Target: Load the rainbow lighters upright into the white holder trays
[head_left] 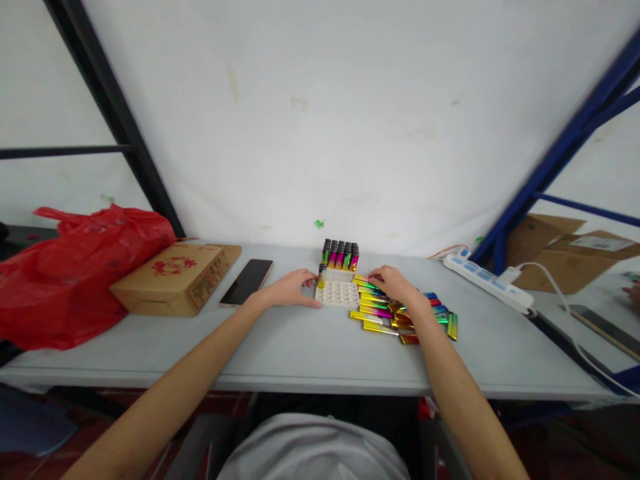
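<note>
A white tray (338,294) with rows of round holes lies on the table. One yellow lighter (322,276) stands upright at its back left corner. Around the tray's left side curls my left hand (294,288), thumb at the near corner and fingertips close to the standing lighter. My right hand (393,283) is closed over the upper left of a heap of shiny lighters (380,312), its fingertips on the end of a yellow-green lighter (362,280). Behind the tray, a block of upright lighters (341,255) with black tops stands in rows.
To the left are a black phone (247,282), a brown cardboard box (170,277) and a red plastic bag (80,273). A white power strip (487,283) with a cable lies at the right. A wall rises behind the table (300,353); another person's hand (633,293) shows far right.
</note>
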`<state>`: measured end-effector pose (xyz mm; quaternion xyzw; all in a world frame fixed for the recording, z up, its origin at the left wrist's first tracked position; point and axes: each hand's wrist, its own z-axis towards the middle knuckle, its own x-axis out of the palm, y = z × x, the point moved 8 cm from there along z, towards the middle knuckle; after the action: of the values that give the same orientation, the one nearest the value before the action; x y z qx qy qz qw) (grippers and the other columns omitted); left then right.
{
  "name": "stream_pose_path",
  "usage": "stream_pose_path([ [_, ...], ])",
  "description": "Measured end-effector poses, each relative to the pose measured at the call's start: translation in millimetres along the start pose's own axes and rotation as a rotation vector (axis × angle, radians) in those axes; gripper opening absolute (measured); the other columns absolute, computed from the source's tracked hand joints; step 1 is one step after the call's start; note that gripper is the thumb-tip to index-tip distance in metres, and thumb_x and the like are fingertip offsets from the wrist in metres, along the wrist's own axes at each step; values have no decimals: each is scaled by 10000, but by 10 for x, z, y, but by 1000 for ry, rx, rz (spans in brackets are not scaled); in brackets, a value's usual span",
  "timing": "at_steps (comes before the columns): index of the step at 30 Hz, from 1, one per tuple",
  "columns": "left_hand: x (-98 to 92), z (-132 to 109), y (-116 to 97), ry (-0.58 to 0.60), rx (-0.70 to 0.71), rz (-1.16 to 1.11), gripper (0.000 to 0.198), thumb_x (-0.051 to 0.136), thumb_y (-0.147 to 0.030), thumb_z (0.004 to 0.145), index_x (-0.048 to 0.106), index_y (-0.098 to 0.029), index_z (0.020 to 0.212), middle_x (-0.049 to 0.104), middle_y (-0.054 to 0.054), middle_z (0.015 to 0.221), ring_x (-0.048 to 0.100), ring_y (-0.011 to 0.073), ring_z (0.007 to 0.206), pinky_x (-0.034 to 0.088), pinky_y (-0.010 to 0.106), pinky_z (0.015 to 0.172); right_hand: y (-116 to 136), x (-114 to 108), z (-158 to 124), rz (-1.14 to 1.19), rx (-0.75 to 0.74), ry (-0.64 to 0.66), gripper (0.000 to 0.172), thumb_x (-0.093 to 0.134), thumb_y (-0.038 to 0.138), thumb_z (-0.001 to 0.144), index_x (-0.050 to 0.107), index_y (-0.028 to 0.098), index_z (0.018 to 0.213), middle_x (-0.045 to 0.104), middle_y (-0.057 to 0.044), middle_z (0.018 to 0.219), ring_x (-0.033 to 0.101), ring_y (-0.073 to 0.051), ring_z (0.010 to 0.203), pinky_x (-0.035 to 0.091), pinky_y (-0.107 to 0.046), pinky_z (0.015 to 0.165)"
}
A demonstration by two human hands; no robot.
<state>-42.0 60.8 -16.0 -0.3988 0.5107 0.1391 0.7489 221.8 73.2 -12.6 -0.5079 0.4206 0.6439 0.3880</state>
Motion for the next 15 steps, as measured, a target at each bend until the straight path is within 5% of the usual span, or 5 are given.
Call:
stream_pose_path([
  [6, 3, -6, 16, -3, 1, 5, 773, 752, -776, 632, 649, -166, 1097, 649, 71, 1011, 611, 262, 935, 466, 330, 834, 27, -13, 30, 42, -2, -19, 247, 581, 275, 966, 784, 169, 1059, 761, -121, 998, 676, -224, 914, 473, -280, 811],
  [9, 6, -9, 28, -1, -4, -2, 789, 758, -770, 636, 642, -162, 1126, 649, 76, 1028, 610, 265, 950, 467, 337, 851, 23, -149, -3, 147, 31, -149, 258, 535, 282, 990, 750, 165, 1071, 767, -115, 963, 684, -217, 913, 480, -288, 812],
  [15, -5, -12, 5, -2, 2, -6, 775, 756, -766, 642, 647, -164, 1117, 649, 75, 1022, 613, 265, 944, 466, 334, 844, 9, -410, -70, 659, 112, -421, 354, 591, 483, 938, 717, 188, 1089, 675, -4, 661, 620, -165, 603, 463, -279, 632],
])
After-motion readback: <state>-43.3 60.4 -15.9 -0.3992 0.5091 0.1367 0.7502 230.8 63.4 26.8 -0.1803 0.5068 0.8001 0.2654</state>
